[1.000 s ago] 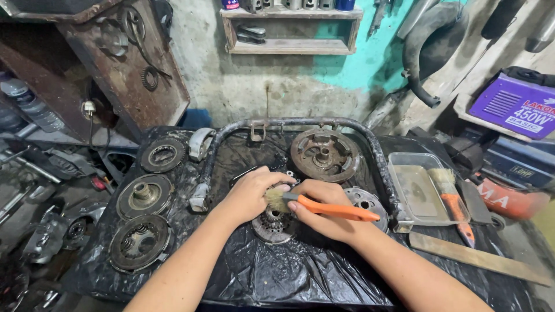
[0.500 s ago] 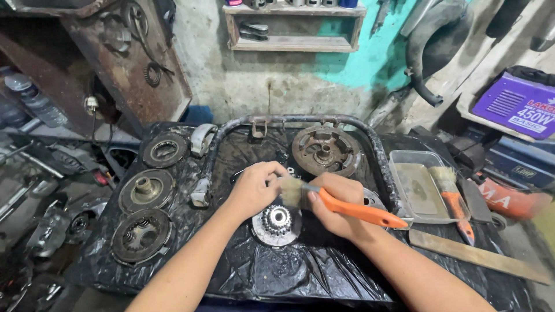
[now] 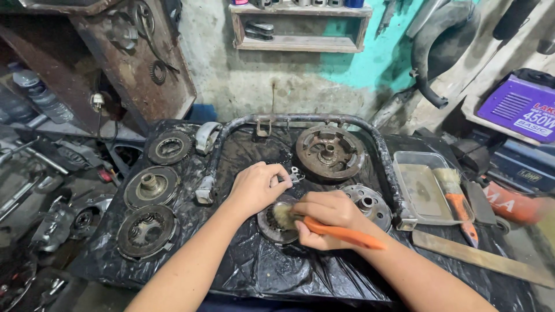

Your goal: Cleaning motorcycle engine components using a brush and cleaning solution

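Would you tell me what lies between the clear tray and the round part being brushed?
In the head view, a silvery round part and the curved metal bar lie between the tray and the brushed part.

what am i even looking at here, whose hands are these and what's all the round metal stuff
The picture comes from a camera worn on a person's head, looking down at their own two bare hands over a workbench covered in black plastic sheet. The right hand grips a brush with an orange handle, its bristles on a small round metal disc. The left hand rests at the disc's far edge. Around them lie more greasy round metal parts: three to the left, a large rusty one behind, and a silver one beside the right hand. To the right sits a clear tray with a second brush leaning on it.
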